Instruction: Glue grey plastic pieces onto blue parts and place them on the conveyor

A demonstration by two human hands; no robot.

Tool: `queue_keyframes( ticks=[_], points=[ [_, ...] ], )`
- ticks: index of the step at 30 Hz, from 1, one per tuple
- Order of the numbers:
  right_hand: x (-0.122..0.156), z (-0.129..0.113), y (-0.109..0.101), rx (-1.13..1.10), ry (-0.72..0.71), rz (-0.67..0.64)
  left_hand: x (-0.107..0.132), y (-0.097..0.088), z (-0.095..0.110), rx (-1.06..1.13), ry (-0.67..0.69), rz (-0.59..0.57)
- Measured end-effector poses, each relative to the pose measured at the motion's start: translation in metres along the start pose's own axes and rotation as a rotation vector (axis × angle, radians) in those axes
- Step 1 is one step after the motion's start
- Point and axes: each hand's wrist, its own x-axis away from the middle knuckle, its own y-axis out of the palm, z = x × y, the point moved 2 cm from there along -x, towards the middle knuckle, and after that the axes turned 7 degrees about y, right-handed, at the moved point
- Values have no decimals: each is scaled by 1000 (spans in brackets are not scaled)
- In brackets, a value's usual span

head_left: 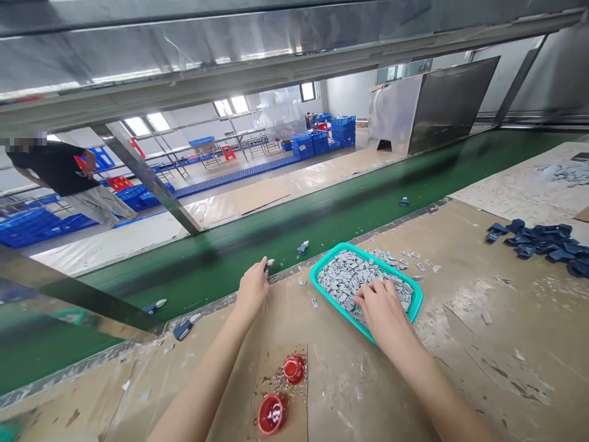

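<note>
Small gray pieces [343,283] are heaped in a teal tray [324,259], set near the belt-side edge of the table [483,350], just beside the green belt [221,270]. The pieces are judged light, stiff and probably molded, with matte faces; the heap should shift loosely, and single pieces would best be taken by their narrow sides between fingertip and thumb. The right hand [380,310] is laid on the heap, with its fingers [375,291] curved down into it; whether a piece is gripped cannot be told. The left hand [252,288] is held at the table edge, its fingers [260,269] pinched on one small piece [269,264]. Loose pieces [405,258] are scattered past the tray's far rim. Dark blue parts [538,242] lie toward the right; two red cups [293,369] lie on cardboard nearer the person.
</note>
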Motion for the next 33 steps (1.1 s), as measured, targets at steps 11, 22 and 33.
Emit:
queue_keyframes(
  ticks=[11, 22, 33],
  points=[
    [35, -49, -1, -909, 125, -337, -73, 46, 39, 159, -52, -53],
    [67, -75, 35, -996, 158, -642, 32, -33, 40, 743, -226, 36],
    [76, -80, 46, -842, 75, -596, 197, -106, 56, 1089, -654, 324]
  ],
)
